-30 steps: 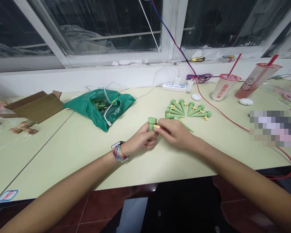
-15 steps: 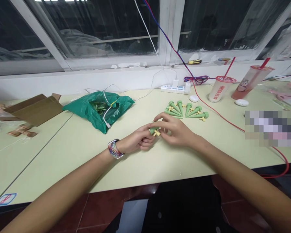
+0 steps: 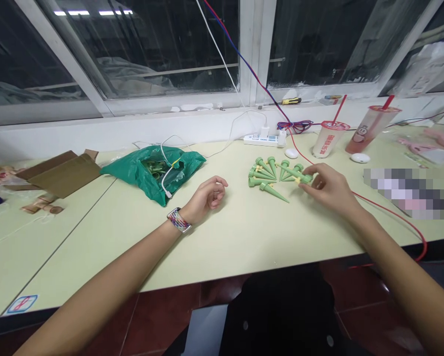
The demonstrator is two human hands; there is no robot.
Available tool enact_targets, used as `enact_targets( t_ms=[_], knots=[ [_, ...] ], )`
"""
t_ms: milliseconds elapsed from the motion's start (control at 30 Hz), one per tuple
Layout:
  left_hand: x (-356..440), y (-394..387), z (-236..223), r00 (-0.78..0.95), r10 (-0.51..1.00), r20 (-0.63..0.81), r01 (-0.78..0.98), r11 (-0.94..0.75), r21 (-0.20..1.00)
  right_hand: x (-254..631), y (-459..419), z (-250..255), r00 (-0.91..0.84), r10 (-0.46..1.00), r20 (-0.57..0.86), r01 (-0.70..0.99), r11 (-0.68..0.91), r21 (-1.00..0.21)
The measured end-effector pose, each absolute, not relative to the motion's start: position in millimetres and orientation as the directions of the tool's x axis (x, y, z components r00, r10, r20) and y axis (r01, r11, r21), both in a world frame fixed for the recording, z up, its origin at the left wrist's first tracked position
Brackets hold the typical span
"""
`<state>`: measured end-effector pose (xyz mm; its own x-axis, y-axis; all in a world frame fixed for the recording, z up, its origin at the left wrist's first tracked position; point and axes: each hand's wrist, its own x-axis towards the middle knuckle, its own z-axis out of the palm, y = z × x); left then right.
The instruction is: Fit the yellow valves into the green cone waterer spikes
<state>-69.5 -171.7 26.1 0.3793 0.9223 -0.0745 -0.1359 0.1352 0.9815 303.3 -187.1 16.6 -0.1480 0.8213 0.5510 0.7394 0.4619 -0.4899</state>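
Observation:
My right hand [image 3: 328, 188] pinches a green watering spike [image 3: 294, 174] with a small yellow valve, thumb and fingers at its head end. That spike's tip points left, over the right side of a fan of several similar green spikes [image 3: 268, 168] on the table. One more spike [image 3: 276, 193] lies in front of the fan, its tip toward the lower right. My left hand [image 3: 207, 199] rests on the table left of the fan, fingers loosely curled and apart, with nothing in them. A colourful woven watch band [image 3: 178, 220] is on the left wrist.
A green plastic bag [image 3: 133, 173] with green pieces inside lies at the back left, a white cable across it. Further left is a cardboard box [image 3: 66, 175]. Behind the fan are a power strip [image 3: 261, 141] and two drink cups [image 3: 329, 141]. A red cable [image 3: 385, 210] crosses the right side.
My hands have parted; earlier they met around a green spike. The left is now empty and drawn slightly left. The right has moved right, holding a spike; whether it is the same one I cannot tell.

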Motion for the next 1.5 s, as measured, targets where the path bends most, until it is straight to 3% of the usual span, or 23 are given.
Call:
enact_targets(
  t_ms=[233,567,1100,1500],
  knots=[
    [-68,-173,21,0.405,0.911,-0.071,-0.075,0.11,0.991,328,-204,-3,-0.148,0.912,0.383,0.862,0.308,-0.402],
    [-71,-170,17,0.403,0.912,-0.074,-0.061,0.107,0.992,339,-202,-6,-0.185,0.926,0.33,0.849,0.32,-0.42],
    [-71,-170,16,0.424,0.902,-0.084,-0.058,0.12,0.991,335,-202,-5,-0.199,0.902,0.382,0.827,0.364,-0.428],
    [-70,-171,17,0.419,0.903,-0.091,-0.048,0.122,0.991,331,-204,-2,-0.146,0.905,0.4,0.896,0.292,-0.335]
  ],
)
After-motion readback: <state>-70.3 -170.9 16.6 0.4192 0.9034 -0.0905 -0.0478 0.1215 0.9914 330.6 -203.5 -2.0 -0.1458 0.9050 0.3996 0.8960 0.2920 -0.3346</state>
